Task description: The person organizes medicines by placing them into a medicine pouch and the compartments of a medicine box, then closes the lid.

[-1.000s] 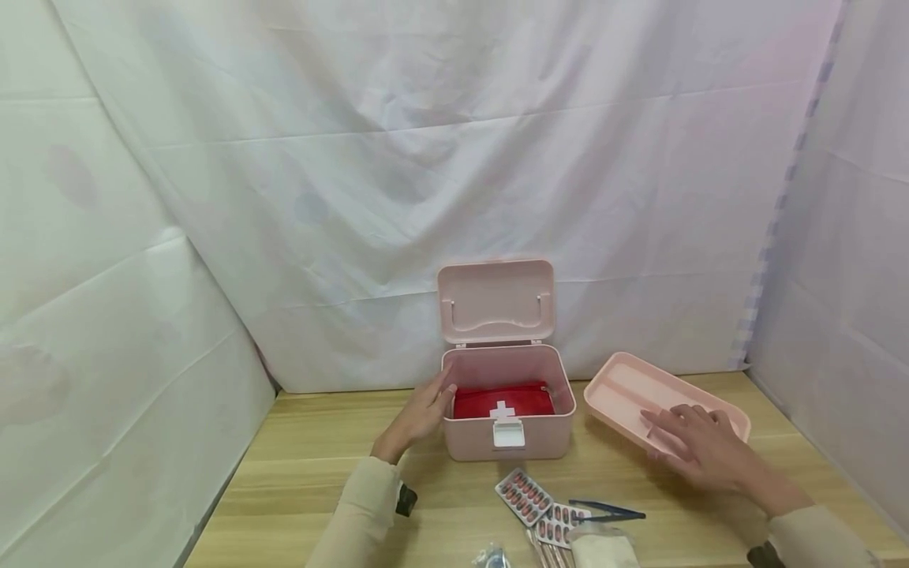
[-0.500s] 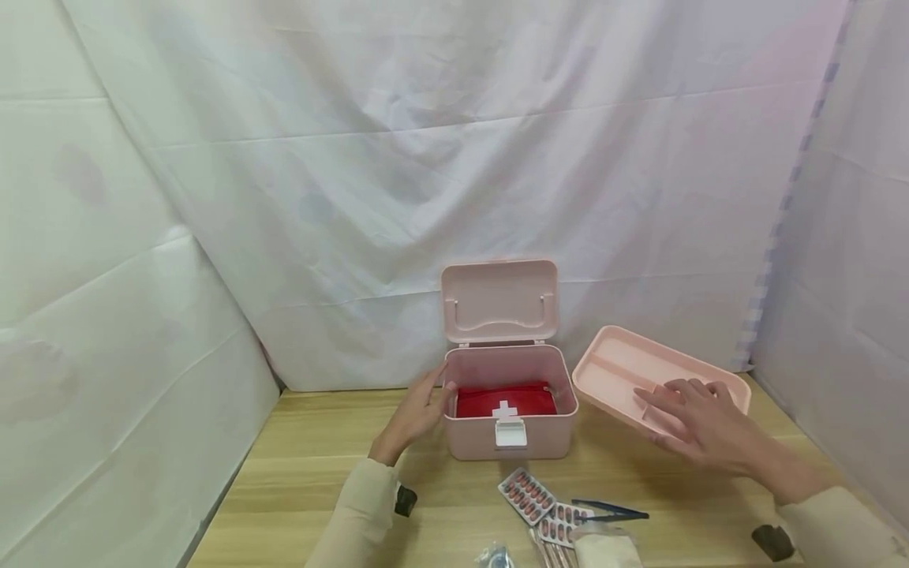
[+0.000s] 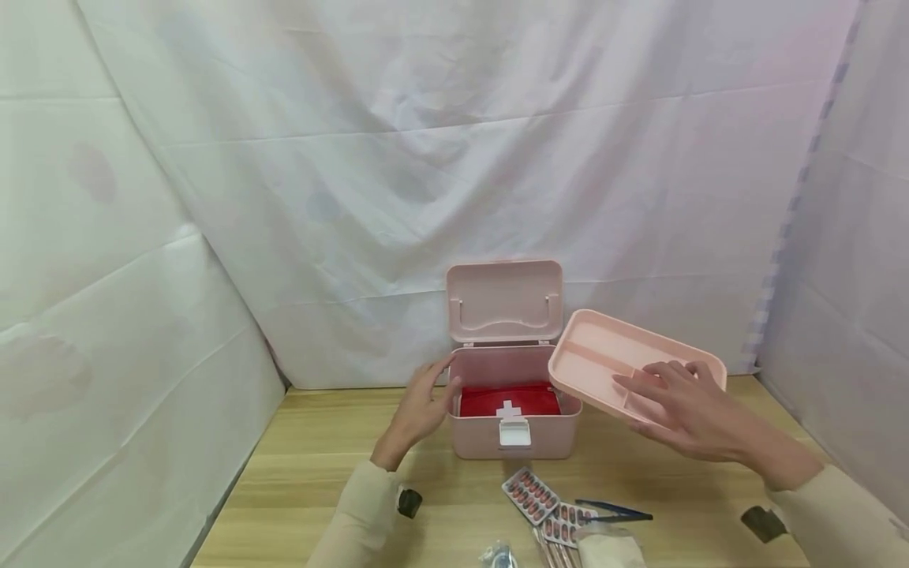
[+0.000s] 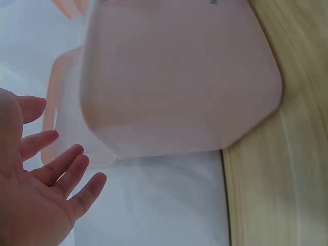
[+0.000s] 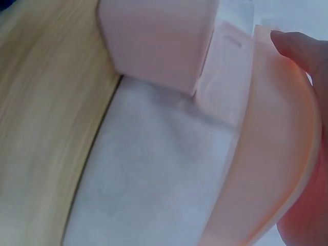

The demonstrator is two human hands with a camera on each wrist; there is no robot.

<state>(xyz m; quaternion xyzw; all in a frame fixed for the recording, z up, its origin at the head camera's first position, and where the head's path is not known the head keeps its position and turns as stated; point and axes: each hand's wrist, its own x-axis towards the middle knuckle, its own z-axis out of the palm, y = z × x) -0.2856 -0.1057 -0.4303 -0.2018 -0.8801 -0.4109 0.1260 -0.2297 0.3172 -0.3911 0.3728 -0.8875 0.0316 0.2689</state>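
Observation:
A pink box [image 3: 476, 438] with its lid [image 3: 505, 300] raised stands at the back of the table, a red pouch [image 3: 476, 401] with a white cross inside it. My right hand [image 3: 685, 414] grips the near side of a pink divided tray [image 3: 592, 371], which is tilted and held above the table. In the head view the tray's left corner overlaps the box's right rim. At the box's left side is my left hand [image 3: 420, 406], its fingers spread and relaxed. In the left wrist view these fingers [image 4: 66, 164] are apart from the box wall [image 4: 179, 82].
In front of the box lie two blister packs [image 3: 531, 495] of capsules, dark blue tweezers [image 3: 614, 511], several thin sticks [image 3: 552, 550], a pale packet [image 3: 609, 548] and a small clear bag [image 3: 500, 554]. White cloth [image 3: 355, 197] hangs behind and at both sides.
My right hand has lifted the tray off the table and moved it left towards the box. My left hand has drawn slightly off the box's left rim.

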